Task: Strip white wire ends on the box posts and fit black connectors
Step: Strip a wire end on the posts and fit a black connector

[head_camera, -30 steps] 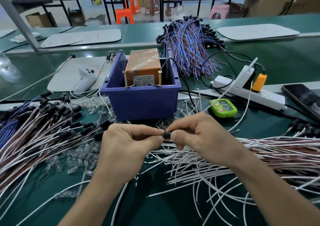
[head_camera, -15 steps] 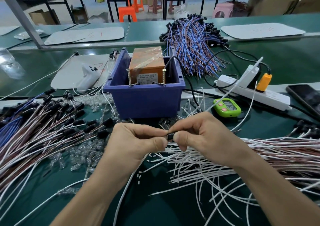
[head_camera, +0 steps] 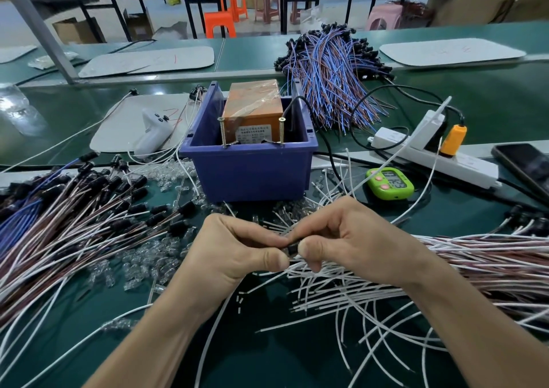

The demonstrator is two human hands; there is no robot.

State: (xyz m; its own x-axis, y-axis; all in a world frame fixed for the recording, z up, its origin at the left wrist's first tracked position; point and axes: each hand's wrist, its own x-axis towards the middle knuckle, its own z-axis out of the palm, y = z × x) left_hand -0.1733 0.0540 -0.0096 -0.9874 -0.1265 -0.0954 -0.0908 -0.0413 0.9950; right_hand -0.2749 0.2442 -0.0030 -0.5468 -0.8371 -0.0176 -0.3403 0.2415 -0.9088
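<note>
Black connector (head_camera: 292, 249) pinched between left hand (head_camera: 237, 249), right hand (head_camera: 353, 239) fingers.

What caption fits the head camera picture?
Left hand and right hand pinch a black connector above white wires.

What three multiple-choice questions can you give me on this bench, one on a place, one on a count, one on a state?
1. Where is the timer relative to the bin?
A. right of it
B. inside it
C. left of it

2. How many screw posts stand at the bin's front wall?
A. one
B. two
C. four

3. What are the left hand and right hand doing?
A. lying flat
B. lifting the bin
C. pinching a connector

Answers:
1 A, the timer lies beyond the bin's right wall.
2 B, two posts rise side by side.
3 C, the fingertips of both hands meet on the connector.
</note>
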